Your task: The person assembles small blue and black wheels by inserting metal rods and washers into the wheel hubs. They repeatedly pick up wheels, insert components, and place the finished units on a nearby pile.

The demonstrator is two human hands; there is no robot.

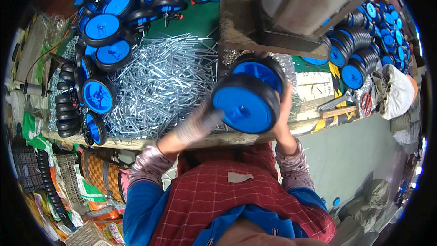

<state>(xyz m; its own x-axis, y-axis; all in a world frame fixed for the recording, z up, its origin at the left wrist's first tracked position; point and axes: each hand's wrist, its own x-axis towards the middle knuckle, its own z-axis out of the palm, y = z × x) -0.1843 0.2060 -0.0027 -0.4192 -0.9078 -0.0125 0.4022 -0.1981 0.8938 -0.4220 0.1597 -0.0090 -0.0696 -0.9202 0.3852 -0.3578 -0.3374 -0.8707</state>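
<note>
A pair of blue wheels with black tyres is held up before me; the near wheel [243, 109] faces me and the far wheel [259, 74] shows behind it. My right hand [284, 109] grips the pair from the right side, its fingers partly hidden behind the tyres. At the near wheel's left edge is my left hand [198, 124], smeared by motion, with a pale covering on it and dark fingertips close to the hub. Whether it holds anything cannot be seen. A heap of thin metal pins [164, 79] lies beyond my left hand on the bench.
A metal machine part [296, 9] stands over the bench just past the wheels. Piled wheels [102, 29] border the pins at the left; stacked wheels [357, 52] stand at the right. Red-handled scissors [366, 104] and a wooden-handled tool [337, 111] lie near the right edge.
</note>
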